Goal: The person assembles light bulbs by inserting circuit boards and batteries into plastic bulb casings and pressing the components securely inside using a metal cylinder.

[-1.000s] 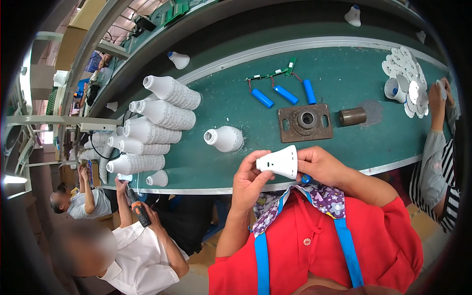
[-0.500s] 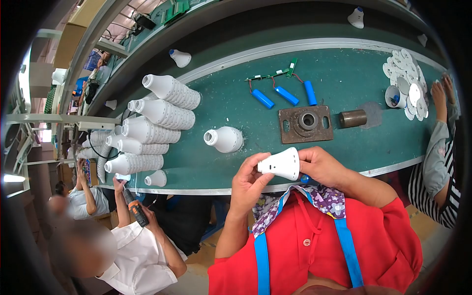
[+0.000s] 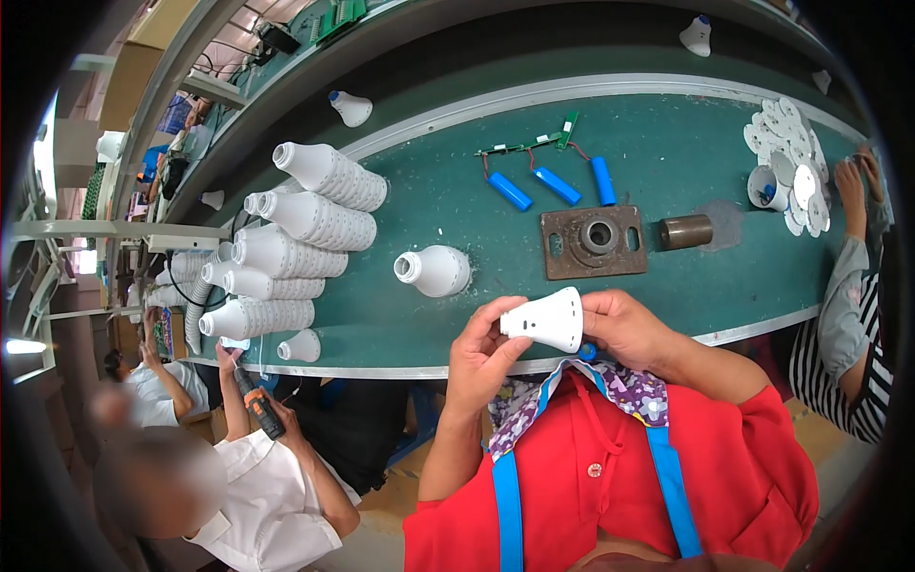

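Note:
A white cone-shaped lamp housing (image 3: 545, 320) lies sideways between my hands above the table's front edge, its small slots facing up. Around its narrow end close the fingers and thumb of my left hand (image 3: 486, 348). My right hand (image 3: 624, 327) grips the wide rim, with its fingertips partly hidden behind it. Just below the rim shows a small blue piece (image 3: 587, 353), perhaps a battery end; what holds it is hidden. Another white housing (image 3: 434, 271) rests on the green table just beyond my left hand.
Nested white housings (image 3: 305, 219) are stacked at left. A brown metal fixture (image 3: 595, 240), a metal cylinder (image 3: 685, 232) and blue batteries (image 3: 557, 185) wired to green boards lie ahead. White discs (image 3: 805, 172) pile up at right. A co-worker at left holds a power screwdriver (image 3: 259, 405).
The housing and my right hand have shifted very slightly. The blue piece below the rim sits a little higher and further left. My left hand keeps its hold.

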Motion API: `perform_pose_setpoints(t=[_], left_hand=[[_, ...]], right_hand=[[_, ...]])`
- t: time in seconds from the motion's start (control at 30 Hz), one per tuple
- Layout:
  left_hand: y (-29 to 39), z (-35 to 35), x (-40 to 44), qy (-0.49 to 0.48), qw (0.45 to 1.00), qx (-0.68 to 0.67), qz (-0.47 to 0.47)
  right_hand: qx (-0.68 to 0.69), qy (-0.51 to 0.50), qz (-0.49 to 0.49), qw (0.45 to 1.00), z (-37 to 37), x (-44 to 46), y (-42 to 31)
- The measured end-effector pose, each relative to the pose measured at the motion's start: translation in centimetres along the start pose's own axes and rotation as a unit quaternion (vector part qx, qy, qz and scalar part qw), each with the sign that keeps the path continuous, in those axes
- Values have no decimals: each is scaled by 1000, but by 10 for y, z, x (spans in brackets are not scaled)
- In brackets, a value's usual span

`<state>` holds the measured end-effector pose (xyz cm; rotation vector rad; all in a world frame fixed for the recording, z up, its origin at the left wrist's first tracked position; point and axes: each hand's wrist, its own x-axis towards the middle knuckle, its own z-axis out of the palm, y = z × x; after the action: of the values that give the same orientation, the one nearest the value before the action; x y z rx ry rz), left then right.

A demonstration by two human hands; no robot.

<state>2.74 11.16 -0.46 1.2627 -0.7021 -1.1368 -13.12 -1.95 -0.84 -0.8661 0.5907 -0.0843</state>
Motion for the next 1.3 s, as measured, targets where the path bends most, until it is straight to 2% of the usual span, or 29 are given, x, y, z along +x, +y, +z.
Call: perform_pose_setpoints(t=[0.1, 0.2, 0.3, 0.5, 0.6, 0.8, 1.0, 1.1, 1.2, 1.27, 1.3], left_hand=[[3, -1, -1, 3, 1000, 19, 1], [5, -2, -2, 25, 997, 66, 10], [9, 1, -3, 29, 989, 135, 55], [11, 3, -3, 53, 968, 213, 118], [13, 16, -4, 113, 987, 52, 103], [11, 13, -6, 142, 973, 159, 85], [10, 3, -4, 71, 994, 74, 32], [0, -3, -3, 79, 992, 85, 55], [4, 7, -2, 114, 990, -84, 17], [4, 4, -2, 127, 977, -163, 42], [4, 2, -2, 135, 968, -203, 55]], right_hand=[[14, -40, -16, 999, -3, -2, 2], [117, -76, -13, 990, 1, -4, -6], [-74, -63, -56, 994, 4, -11, -17], [-113, -50, -76, 989, 5, -7, -12], [-169, -41, -120, 977, 7, -8, -15], [-272, -17, -280, 921, 8, 0, -8], [-326, 18, -293, 899, 11, -1, -7], [-342, 22, -305, 889, 12, 1, -5], [-407, 69, -315, 855, 12, -4, -12], [-303, 132, -323, 887, 8, -10, -12], [-233, 88, -224, 942, 3, -11, -10]])
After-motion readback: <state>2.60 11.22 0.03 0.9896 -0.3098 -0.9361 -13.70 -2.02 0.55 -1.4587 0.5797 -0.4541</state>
